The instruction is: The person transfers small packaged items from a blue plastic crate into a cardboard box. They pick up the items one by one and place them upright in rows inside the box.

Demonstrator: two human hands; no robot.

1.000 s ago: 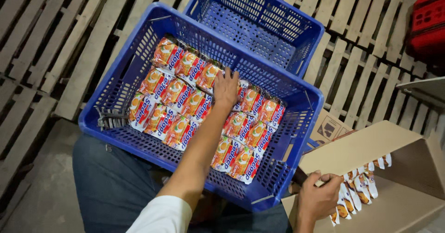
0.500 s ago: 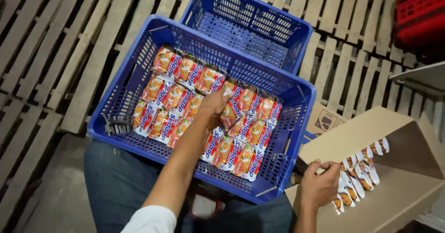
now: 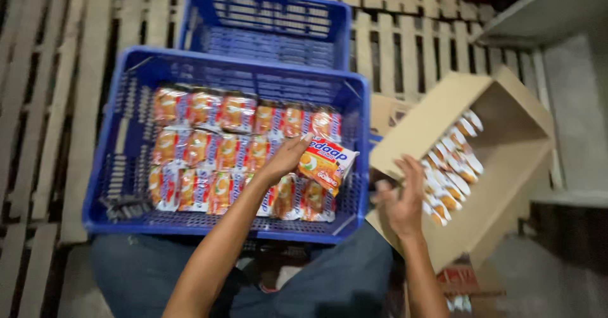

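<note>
Seen from above, a person's lap in blue jeans [image 3: 342,280] fills the bottom of the view. Both bare forearms reach forward from it. The left hand [image 3: 286,160] is raised over a blue plastic crate [image 3: 120,166] that rests against the knees; its fingers [image 3: 297,148] are closed on the edge of an orange and white snack packet [image 3: 326,161], lifted just above the packets below, near the crate's right wall. The right hand [image 3: 402,198] hovers empty, its fingers spread open and blurred, at the near edge of an open cardboard box [image 3: 506,185] lying tilted to the right of the crate. Inside that box, a row of similar packets [image 3: 453,163] stands on edge. The crate's floor is covered with three rows of orange packets [image 3: 215,150] lying flat, side by side. Beyond it, touching its far wall, sits a second blue crate [image 3: 266,20]. Both crates rest on pale wooden pallet slats [image 3: 405,46].
</note>
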